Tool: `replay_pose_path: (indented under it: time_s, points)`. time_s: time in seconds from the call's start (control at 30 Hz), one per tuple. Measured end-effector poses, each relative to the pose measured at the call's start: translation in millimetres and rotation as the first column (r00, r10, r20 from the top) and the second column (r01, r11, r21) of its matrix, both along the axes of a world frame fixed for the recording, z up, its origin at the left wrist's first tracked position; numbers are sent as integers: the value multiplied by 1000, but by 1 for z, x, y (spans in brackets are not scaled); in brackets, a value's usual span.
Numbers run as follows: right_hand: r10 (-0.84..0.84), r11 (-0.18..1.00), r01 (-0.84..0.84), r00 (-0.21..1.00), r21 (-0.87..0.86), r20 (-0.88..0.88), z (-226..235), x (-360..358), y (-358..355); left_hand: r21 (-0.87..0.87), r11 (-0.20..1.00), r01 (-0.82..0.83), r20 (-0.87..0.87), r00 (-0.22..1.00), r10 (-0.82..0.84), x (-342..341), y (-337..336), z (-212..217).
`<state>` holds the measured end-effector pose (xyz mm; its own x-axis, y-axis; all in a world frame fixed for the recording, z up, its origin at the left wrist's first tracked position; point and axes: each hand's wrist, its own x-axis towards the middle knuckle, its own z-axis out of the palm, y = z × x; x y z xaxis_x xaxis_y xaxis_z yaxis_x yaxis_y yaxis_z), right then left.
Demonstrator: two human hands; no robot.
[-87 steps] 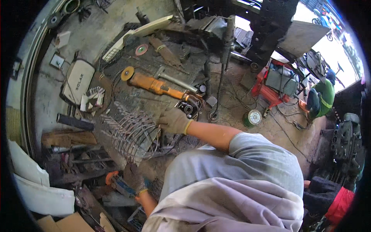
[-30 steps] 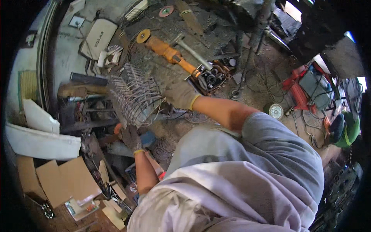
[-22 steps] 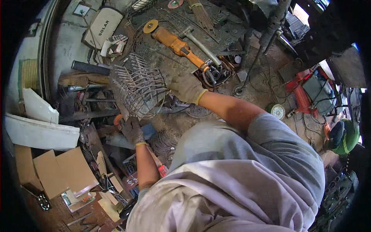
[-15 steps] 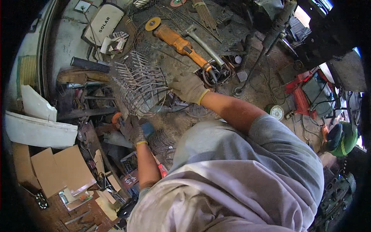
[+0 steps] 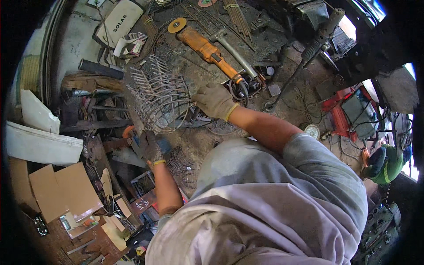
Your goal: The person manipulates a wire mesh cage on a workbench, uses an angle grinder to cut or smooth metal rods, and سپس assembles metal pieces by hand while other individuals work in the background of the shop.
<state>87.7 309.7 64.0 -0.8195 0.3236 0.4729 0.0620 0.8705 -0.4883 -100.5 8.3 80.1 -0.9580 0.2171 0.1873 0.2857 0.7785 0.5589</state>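
Nearest, the left hand curls at the close edge of the bent rods, its grip hidden; they stretch away ahead of it, just left of the right hand, curved too, its hold impossible to tell. Beyond lies an orange grinder.

1. From where I stand, the bent rods block the direct way between the right hand and the left hand.
2. Ahead, the orange grinder and the hammer lie slantwise, barring a low reach.
3. Between rods and grinder runs a gap, crossed by one thin rod.
4. Below the rods, bare ground leaves passage, up to the knee.
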Motion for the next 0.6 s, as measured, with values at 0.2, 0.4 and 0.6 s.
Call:
replay_pose_path:
  time_s: [0.2, 0.4, 0.6]
  points:
    - [1, 1000, -1, 1000, -22, -7, 5, 3, -1, 37, 999, -38, 25, 999, 37, 4, 3, -2]
    - [-13, 1000, 14, 1000, 15, -23, 3, 2, 1, -13, 1000, -28, -39, 999, 28, -3, 2, -7]
    - [18, 997, -18, 1000, -71, 7, -5, 1, 1, 179, 982, -56, 53, 997, 47, 0, 5, -11]
